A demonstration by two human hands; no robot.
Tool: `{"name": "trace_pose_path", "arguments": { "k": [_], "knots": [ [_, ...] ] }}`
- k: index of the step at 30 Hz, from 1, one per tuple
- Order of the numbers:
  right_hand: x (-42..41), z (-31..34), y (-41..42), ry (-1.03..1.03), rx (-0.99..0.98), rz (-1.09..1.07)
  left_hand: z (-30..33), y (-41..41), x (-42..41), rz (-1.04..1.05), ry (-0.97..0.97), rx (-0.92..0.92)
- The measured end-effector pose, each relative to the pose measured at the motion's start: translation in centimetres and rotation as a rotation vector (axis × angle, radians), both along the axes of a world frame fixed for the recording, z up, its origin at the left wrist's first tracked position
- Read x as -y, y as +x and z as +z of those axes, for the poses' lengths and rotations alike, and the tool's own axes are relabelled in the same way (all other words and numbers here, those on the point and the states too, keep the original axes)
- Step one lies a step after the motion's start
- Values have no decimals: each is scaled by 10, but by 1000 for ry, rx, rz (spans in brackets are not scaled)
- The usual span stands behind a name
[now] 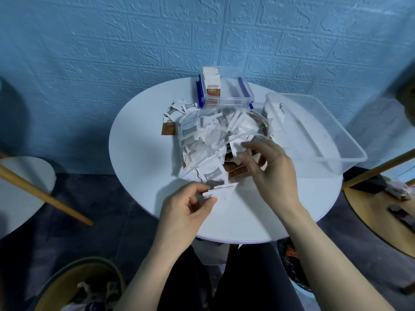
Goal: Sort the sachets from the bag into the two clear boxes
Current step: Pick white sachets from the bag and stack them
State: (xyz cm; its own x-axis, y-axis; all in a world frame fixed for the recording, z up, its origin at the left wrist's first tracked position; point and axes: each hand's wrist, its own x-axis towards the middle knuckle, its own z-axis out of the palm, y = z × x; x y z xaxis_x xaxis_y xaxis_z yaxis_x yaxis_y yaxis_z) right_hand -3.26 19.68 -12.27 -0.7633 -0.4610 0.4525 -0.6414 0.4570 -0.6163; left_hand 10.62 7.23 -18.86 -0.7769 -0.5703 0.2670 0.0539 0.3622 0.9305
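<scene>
- A clear plastic bag (211, 135), stuffed with white and brown sachets, is seen lying at the middle of the round white table (139, 153), its open mouth turned toward the person.
- A white sachet (221, 194) is pinched between the thumb and curled fingers of the left hand (186, 212), just above the table's near edge.
- The right hand (267, 167) is held at the bag's mouth, with a small white sachet (235, 148) pinched at its fingertips.
- A small clear box with blue clips (226, 90) is placed at the far edge of the table; sachets are stood upright at its left end, and "taikoo" can be read on the front one (213, 88).
- A larger clear box (314, 131) is set to the right, overhanging the table edge; a white label with dark writing is seen on its near-left wall, but the writing cannot be read.
- Loose sachets (173, 115) are scattered left of the bag, beside the small box.
</scene>
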Motion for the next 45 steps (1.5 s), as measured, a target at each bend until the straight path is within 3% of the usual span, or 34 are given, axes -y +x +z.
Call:
{"name": "trace_pose_path", "arguments": {
  "k": [7, 11, 18, 24, 30, 33, 39, 45],
  "knots": [
    [25, -6, 3, 269, -263, -120, -1, 0, -1, -2, -18, 11],
    [12, -11, 12, 123, -223, -58, 1, 0, 0, -19, -35, -2],
    [-20, -6, 17, -117, -13, -87, -2, 1, -1, 17, -44, 19],
    [-29, -14, 25, -472, 540, -6, 1, 2, 2, -66, -43, -13],
    [-24, -21, 37, -665, 768, 123, 0, 2, 2, -68, -18, -6],
    [-21, -24, 42, -623, 826, 198, -1, 2, 2, -52, -16, 4],
    [-26, -30, 46, -327, 617, 313, 2, 5, 5, -95, -80, 51],
    [-27, -30, 44, -328, 659, 328, 3, 4, 5, -118, -98, 50]
  ]
}}
